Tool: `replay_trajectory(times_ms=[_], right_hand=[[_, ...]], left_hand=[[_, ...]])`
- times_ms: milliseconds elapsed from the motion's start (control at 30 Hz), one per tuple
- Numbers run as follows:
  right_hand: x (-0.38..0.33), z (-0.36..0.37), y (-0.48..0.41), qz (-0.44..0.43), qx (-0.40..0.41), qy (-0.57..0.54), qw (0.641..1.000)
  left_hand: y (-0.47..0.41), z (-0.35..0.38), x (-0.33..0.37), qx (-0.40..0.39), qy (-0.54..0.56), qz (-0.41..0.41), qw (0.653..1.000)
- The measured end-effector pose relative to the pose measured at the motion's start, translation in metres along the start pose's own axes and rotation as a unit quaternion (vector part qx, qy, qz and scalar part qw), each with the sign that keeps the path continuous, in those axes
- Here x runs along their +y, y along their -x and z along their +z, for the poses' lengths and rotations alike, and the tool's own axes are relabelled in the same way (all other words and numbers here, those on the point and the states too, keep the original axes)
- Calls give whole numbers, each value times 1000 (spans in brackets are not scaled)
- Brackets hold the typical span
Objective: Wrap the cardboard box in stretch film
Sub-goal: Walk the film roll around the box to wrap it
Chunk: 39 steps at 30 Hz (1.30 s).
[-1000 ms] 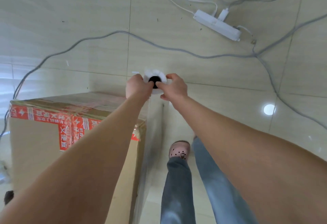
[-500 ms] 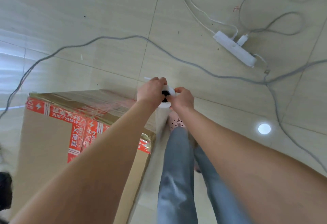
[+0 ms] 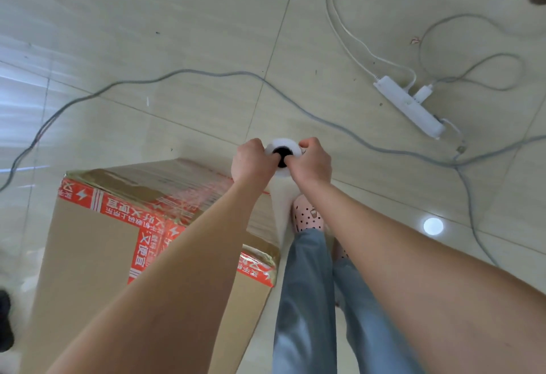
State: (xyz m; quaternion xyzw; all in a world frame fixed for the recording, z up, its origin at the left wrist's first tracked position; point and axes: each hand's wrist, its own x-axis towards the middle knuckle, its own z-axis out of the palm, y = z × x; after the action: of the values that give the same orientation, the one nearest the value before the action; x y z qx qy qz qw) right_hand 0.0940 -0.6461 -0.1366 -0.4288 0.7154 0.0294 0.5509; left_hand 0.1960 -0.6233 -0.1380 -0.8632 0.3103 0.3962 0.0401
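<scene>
A tall cardboard box (image 3: 88, 255) with red printed tape stands on the tiled floor at the lower left. Clear film covers its far top corner and far side. A white stretch film roll (image 3: 283, 153) with a dark core stands upright just past the box's right corner. My left hand (image 3: 249, 161) grips the roll's top from the left, and my right hand (image 3: 313, 163) grips it from the right, fingers curled at the core. A sheet of film runs from the roll down along the box's right side.
A grey cable (image 3: 183, 73) snakes across the floor beyond the box. A white power strip (image 3: 409, 106) with plugged leads lies at the right. My legs in blue jeans (image 3: 307, 299) and a pink dotted clog (image 3: 307, 215) stand beside the box's right side. A dark object (image 3: 4, 320) sits at the left edge.
Both hands and the roll have stayed by the box's far right corner while I moved forward around it; more of the box top shows, and the power strip has slid right and down.
</scene>
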Motion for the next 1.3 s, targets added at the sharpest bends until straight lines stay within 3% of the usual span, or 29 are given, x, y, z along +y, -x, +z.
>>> replay_trajectory(times_ms=[133,300,400,500,700,833,900,967,1133,1300], right_hand=[[-12,7,-4,22,-16,-29,999],[-16,8,-7,9,-32,-7,999],[-24,9,-8,-6,-51,14,999],[-32,11,-9,-27,-48,36,998],[-45,23,-16,-39,-16,37,998],[-63,31,-21,-12,-50,-9,999],[-74,36,-26,-28,-48,-9,998],[-85,37,-30,-29,-40,0,999],[-98,39,-29,-17,-44,15,999],[-106,42,-32,-22,-63,15,998]], left_hand=[[-6,-12,-1,-21,-52,12,998],[-17,-18,8,-24,-160,158,974],[-24,-25,12,-28,-190,171,966],[-30,-32,9,-25,-166,143,975],[-42,-40,-7,0,11,6,1000],[-51,-52,-12,-11,159,-86,983],[-55,-58,-13,-44,182,-111,976],[-60,-63,-13,-50,145,-85,985],[-68,-76,-3,-5,-65,84,994],[-81,-84,-2,3,-105,87,991]])
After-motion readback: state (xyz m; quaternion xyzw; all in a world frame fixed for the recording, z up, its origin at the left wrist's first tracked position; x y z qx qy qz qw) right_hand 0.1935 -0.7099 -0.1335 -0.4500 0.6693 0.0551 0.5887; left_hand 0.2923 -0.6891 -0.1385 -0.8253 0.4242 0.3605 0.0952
